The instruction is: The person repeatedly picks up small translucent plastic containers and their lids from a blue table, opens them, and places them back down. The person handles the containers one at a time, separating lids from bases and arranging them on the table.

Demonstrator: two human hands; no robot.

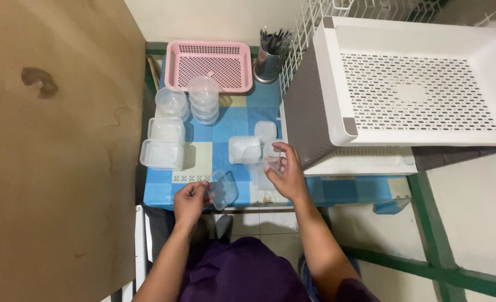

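- We see the left hand (pixel 190 199) at the near edge of the small table (pixel 158 193), fingers pinched on the edge of a clear square plastic lid (pixel 224 189), which is held tilted just above the tabletop.
- The right hand (pixel 286 171) sits a little further in, fingers curled around a clear square plastic container (pixel 268 162) standing among a small cluster of like containers (pixel 244 149) near the table's middle.
- The lid and the container are near each other but apart; the lid is not on the container.
- On the left side of the table we find two rectangular clear tubs (pixel 162 154), one behind the other, and behind them round clear tubs (pixel 171 103), with a taller stack of round tubs (pixel 204 99) beside them.
- A pink perforated basket (pixel 208 65) stands at the far edge, with a metal cup of dark utensils (pixel 269 56) to its right.
- To the right, a white perforated tray (pixel 421 84) rests on a grey-sided rack.
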